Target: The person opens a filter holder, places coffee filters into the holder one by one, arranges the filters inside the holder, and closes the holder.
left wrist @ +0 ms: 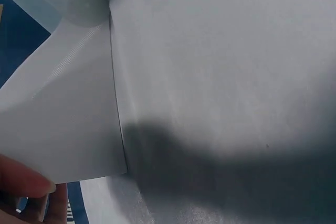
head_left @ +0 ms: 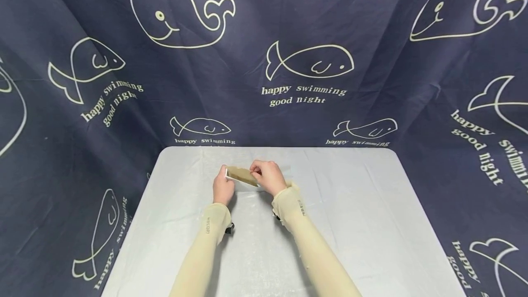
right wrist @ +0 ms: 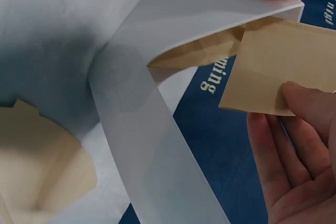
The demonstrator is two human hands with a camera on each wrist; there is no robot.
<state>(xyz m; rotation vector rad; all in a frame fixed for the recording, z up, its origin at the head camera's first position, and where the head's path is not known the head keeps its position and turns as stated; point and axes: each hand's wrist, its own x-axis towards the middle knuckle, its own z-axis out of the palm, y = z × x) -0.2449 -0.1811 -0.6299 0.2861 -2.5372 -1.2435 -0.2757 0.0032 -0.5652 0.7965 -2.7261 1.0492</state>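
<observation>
Above the table, my left hand grips a white paperboard box by its left end. In the left wrist view the thumb lies against the white panel, which has a short perforated line. The box's opening shows brown paper inside. My right hand pinches a brown paper coffee filter with a crimped edge between thumb and fingers. That filter sits at the box's opening, partly overlapping it; whether any of it is still inside, I cannot tell. A white flap hangs off the box in the right wrist view.
Under both hands is a table with a pale, slightly creased cover. Behind and at both sides hangs a dark blue curtain with fish and whale drawings. Cream sleeves cover the forearms.
</observation>
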